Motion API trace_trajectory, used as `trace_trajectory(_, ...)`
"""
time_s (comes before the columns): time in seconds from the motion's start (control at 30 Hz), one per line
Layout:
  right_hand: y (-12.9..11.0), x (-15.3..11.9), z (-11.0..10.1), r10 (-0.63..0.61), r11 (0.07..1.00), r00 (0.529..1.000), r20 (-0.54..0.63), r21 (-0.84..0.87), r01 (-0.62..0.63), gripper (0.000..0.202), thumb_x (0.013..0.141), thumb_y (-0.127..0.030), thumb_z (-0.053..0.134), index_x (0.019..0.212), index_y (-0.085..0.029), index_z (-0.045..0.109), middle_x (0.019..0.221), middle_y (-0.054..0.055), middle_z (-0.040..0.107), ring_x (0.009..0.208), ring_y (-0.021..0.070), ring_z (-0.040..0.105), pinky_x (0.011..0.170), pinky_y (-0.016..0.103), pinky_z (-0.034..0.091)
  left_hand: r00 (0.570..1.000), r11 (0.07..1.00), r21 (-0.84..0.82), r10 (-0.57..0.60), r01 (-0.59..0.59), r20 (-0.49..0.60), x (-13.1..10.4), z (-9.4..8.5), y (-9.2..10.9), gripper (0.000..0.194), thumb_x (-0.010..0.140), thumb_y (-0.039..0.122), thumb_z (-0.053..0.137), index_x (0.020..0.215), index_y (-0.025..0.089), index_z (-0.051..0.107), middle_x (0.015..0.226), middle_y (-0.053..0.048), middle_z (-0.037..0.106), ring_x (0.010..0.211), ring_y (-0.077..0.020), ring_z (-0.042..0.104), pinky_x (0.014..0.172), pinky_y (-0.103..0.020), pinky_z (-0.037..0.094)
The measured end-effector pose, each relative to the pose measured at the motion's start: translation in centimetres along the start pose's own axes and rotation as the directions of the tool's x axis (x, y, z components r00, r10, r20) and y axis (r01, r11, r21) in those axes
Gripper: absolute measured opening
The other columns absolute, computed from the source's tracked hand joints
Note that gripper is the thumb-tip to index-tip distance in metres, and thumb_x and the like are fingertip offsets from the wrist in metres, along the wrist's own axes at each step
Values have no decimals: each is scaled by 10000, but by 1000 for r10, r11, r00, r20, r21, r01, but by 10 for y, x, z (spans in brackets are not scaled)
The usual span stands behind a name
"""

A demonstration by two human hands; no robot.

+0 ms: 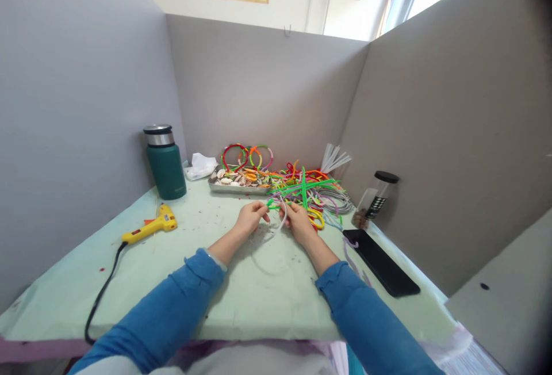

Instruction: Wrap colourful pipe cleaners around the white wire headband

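Your right hand (297, 219), at the centre of the frame, pinches a pale strand (283, 224) that curves down between your two hands. Your left hand (251, 218) is just left of it, fingers curled beside a green tip (270, 202); you cannot tell from here whether they grip anything. Behind your hands, right of centre, lies a heap of coloured strands (304, 188), next to a tray (239, 189) of shells. A glue gun (150, 225) and a bottle (166, 168) are at left; a phone (383, 263) lies lower right, below a jar (376, 199).
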State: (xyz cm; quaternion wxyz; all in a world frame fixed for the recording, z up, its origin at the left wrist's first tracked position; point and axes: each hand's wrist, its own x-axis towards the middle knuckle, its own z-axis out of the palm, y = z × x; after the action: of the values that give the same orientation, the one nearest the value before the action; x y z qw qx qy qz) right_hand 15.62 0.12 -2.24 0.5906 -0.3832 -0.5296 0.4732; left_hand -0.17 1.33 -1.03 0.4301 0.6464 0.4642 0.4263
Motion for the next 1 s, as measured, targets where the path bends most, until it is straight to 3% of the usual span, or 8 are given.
trace_trajectory(0.27, -4, -1, 2, 16, 999, 1000, 18, 41, -17, 344, 667, -443, 641, 879, -178, 589, 671, -15, 594, 416, 58, 343, 387, 206, 238, 996, 996, 23, -85, 85, 28, 0, 0, -1, 246, 772, 382, 486, 805, 154, 571, 607, 15, 617, 288, -33, 313, 323, -180, 242)
trace_trajectory(0.4, -1, 0, 0, -12, 999, 999, 49, 40, 10, 269, 702, -429, 608, 792, -178, 583, 565, -35, 540, 411, 64, 338, 392, 208, 244, 993, 994, 28, -103, 101, 62, 0, 1, -4, 231, 772, 371, 489, 794, 153, 563, 578, 20, 605, 277, -36, 306, 318, -181, 234)
trace_trajectory(0.57, -3, 0, 2, 2, 1000, 1000, 28, 31, -3, 310, 679, -471, 622, 761, -180, 556, 633, -10, 590, 411, 64, 350, 380, 208, 238, 987, 990, 88, -122, 113, 103, -2, 2, -3, 272, 769, 408, 496, 792, 148, 573, 554, 16, 602, 289, -39, 301, 321, -177, 225)
trace_trajectory(0.83, -5, 2, 1, -5, 1000, 1000, -14, -25, 5, 353, 701, -529, 582, 722, -176, 570, 484, -26, 509, 368, 72, 330, 368, 218, 201, 986, 972, 232, -81, 45, 148, -9, 1, 7, 241, 752, 373, 511, 733, 155, 612, 548, 16, 605, 315, -53, 342, 329, -184, 233)
trace_trajectory(1.0, -4, 0, 2, -18, 999, 999, 41, -32, 19, 326, 695, -482, 608, 800, -173, 597, 642, -2, 587, 410, 63, 360, 374, 203, 234, 986, 985, 154, -104, 83, 128, -5, 1, 0, 259, 757, 400, 499, 768, 158, 591, 562, 22, 600, 302, -41, 317, 324, -178, 235)
